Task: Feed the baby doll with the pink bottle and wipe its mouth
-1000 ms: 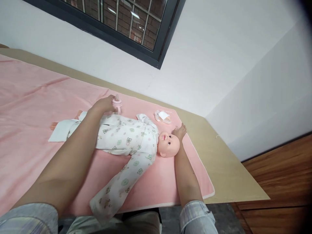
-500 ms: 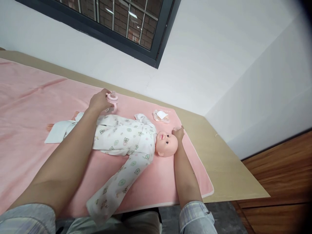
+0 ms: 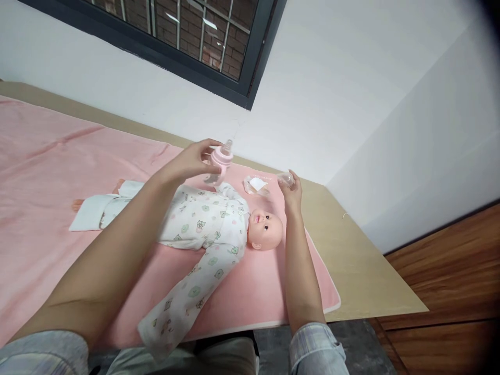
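A pink baby bottle (image 3: pixel 222 159) with a clear nipple and side handles is gripped by my left hand (image 3: pixel 197 159), tilted slightly above the doll's raised sleeve. My right hand (image 3: pixel 292 190) has its fingers round a clear, dome-shaped bottle cap (image 3: pixel 286 179), held up beyond the doll's head. Between my arms lies a baby doll (image 3: pixel 265 229) on its back, head to the right, in a white printed top (image 3: pixel 203 213) and pale trousers. One long sleeve (image 3: pixel 195 291) stretches toward me. My left forearm hides part of the doll's legs.
Under the doll a pink blanket (image 3: pixel 42 166) covers much of the wooden table (image 3: pixel 351 265). A clear wrapper with a white piece (image 3: pixel 258 184) lies near the blanket's far edge. Behind the table are a white wall (image 3: pixel 312 94) and a dark-framed window (image 3: pixel 242 88).
My left hand has lifted the bottle and carried it right, toward the middle. My right hand has risen with the clear cap from beside the doll's head.
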Action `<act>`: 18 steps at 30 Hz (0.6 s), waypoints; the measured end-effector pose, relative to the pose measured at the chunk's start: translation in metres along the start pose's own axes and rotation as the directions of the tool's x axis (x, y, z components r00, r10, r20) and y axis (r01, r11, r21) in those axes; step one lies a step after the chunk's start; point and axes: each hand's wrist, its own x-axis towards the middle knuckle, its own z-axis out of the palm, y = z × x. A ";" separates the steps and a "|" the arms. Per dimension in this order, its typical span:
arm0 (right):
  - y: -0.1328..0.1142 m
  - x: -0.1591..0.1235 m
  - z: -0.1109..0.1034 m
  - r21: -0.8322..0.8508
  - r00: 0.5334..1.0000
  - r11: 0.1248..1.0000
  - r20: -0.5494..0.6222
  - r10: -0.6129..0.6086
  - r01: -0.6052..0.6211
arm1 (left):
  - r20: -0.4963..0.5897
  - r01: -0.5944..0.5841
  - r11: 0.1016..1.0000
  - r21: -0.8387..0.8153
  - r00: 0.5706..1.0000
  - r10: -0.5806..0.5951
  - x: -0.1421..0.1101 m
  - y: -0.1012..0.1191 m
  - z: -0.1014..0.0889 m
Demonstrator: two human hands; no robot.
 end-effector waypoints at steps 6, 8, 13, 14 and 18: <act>-0.086 -0.036 0.023 0.210 0.952 0.962 0.213 -0.220 0.175 | 0.115 -0.132 0.974 0.183 0.987 0.112 -0.019 0.028 0.045; -0.096 -0.046 0.029 0.227 0.939 0.957 0.249 -0.237 0.181 | 0.130 -0.147 0.962 0.230 0.984 0.119 -0.025 0.036 0.052; -0.097 -0.056 0.039 0.228 0.919 0.961 0.323 -0.228 0.158 | 0.127 -0.147 0.952 0.267 0.985 0.116 -0.032 0.047 0.057; -0.097 -0.057 0.040 0.226 0.912 0.961 0.340 -0.230 0.158 | 0.122 -0.147 0.950 0.277 0.986 0.117 -0.033 0.048 0.058; -0.099 -0.061 0.042 0.198 0.883 0.969 0.415 -0.221 0.150 | 0.113 -0.170 0.942 0.288 0.983 0.142 -0.032 0.046 0.058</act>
